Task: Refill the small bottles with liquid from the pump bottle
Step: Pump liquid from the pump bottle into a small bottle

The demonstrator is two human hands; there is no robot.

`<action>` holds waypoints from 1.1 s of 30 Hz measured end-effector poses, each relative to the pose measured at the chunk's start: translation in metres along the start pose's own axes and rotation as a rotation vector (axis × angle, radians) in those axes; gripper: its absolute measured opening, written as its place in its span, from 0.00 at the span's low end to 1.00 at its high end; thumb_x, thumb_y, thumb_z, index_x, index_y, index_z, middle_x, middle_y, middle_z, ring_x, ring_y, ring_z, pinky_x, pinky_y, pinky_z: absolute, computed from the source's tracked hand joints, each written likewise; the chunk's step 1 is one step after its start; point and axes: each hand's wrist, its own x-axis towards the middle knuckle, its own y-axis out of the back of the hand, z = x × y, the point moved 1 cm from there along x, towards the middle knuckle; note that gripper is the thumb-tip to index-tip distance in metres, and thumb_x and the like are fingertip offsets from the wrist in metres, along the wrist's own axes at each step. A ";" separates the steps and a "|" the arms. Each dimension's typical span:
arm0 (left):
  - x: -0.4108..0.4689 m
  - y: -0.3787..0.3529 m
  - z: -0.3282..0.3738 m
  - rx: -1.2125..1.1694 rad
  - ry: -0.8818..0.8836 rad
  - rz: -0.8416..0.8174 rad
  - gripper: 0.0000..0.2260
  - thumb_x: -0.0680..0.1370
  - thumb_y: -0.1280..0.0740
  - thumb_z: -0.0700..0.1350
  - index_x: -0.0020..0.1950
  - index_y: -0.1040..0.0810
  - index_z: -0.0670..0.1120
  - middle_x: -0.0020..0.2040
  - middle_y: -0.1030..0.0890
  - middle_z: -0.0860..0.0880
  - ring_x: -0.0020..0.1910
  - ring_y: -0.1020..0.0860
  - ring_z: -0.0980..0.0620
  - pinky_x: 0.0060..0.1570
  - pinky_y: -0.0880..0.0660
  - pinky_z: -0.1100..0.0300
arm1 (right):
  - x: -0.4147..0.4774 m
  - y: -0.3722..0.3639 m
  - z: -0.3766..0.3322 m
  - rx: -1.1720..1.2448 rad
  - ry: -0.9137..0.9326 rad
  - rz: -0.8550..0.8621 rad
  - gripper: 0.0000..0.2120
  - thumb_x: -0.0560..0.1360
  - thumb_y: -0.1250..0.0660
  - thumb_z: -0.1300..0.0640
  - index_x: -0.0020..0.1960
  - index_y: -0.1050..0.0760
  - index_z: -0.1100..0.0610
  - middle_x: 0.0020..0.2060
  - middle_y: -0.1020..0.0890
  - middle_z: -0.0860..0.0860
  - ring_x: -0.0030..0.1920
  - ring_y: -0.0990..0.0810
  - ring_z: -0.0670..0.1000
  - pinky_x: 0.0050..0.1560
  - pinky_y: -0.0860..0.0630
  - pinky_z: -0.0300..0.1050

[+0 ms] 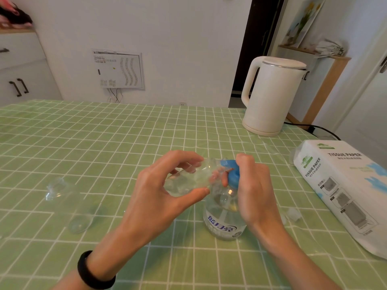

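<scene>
Clear plastic small bottle [188, 181]: held above the worktop [104, 143], long axis near level, mouth turned right toward the spout. Left hand [159, 195]: thumb beneath, fingers [186, 158] curled over the top, gripping it. Pump bottle [224, 218]: upright on the worktop, just right of and below the small bottle. Blue pump head [231, 174]: spout pointing left at the mouth; whether it sat inside could not be told. Right hand [255, 189]: nearer the pump, curled over the head. Second small bottle [60, 189]: lying on its side, well apart to the left. Tissue pack [343, 185] and kettle [272, 95]: far right.
</scene>
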 end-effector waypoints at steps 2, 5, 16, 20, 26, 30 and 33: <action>0.000 0.000 0.000 -0.004 0.001 -0.001 0.19 0.70 0.24 0.55 0.60 0.18 0.52 0.54 0.16 0.60 0.55 0.17 0.54 0.53 0.22 0.57 | -0.001 -0.002 0.001 -0.012 -0.005 0.003 0.28 0.79 0.49 0.43 0.28 0.28 0.57 0.35 0.12 0.49 0.37 0.18 0.60 0.37 0.24 0.52; 0.000 0.000 0.001 -0.010 -0.004 -0.001 0.19 0.71 0.24 0.55 0.60 0.19 0.54 0.54 0.16 0.61 0.55 0.17 0.53 0.53 0.21 0.57 | -0.002 -0.003 0.001 -0.014 0.017 0.024 0.33 0.78 0.51 0.36 0.28 0.29 0.59 0.35 0.12 0.48 0.37 0.17 0.57 0.39 0.22 0.45; -0.001 0.000 -0.002 -0.025 0.011 -0.022 0.19 0.71 0.23 0.53 0.60 0.18 0.53 0.53 0.15 0.60 0.54 0.16 0.53 0.54 0.21 0.60 | -0.003 -0.001 -0.004 -0.012 0.006 0.010 0.27 0.80 0.49 0.45 0.29 0.29 0.59 0.31 0.16 0.58 0.30 0.29 0.62 0.29 0.34 0.47; -0.001 0.000 -0.003 -0.052 0.026 -0.027 0.20 0.71 0.23 0.54 0.61 0.19 0.54 0.54 0.15 0.59 0.55 0.15 0.53 0.55 0.20 0.59 | -0.005 -0.003 -0.004 -0.013 -0.004 0.007 0.33 0.79 0.52 0.36 0.29 0.29 0.59 0.27 0.17 0.44 0.25 0.32 0.48 0.27 0.32 0.39; -0.002 0.000 -0.003 -0.053 0.040 -0.040 0.19 0.71 0.24 0.55 0.61 0.19 0.54 0.55 0.15 0.59 0.58 0.16 0.54 0.56 0.20 0.57 | -0.004 -0.002 -0.006 -0.003 -0.011 0.001 0.31 0.76 0.51 0.37 0.30 0.30 0.61 0.30 0.15 0.56 0.28 0.29 0.60 0.29 0.30 0.53; -0.002 -0.001 -0.004 -0.041 0.053 -0.042 0.19 0.71 0.24 0.55 0.61 0.18 0.54 0.55 0.15 0.60 0.58 0.16 0.55 0.56 0.20 0.56 | -0.004 -0.001 -0.006 -0.014 -0.009 0.011 0.29 0.75 0.49 0.40 0.30 0.30 0.63 0.35 0.20 0.71 0.35 0.25 0.70 0.33 0.29 0.61; -0.002 -0.002 -0.004 -0.052 0.056 -0.035 0.19 0.71 0.24 0.55 0.61 0.19 0.54 0.55 0.15 0.59 0.58 0.16 0.54 0.56 0.20 0.57 | -0.004 -0.002 -0.005 -0.010 -0.010 0.011 0.29 0.79 0.50 0.41 0.27 0.30 0.57 0.28 0.19 0.59 0.26 0.32 0.57 0.28 0.33 0.48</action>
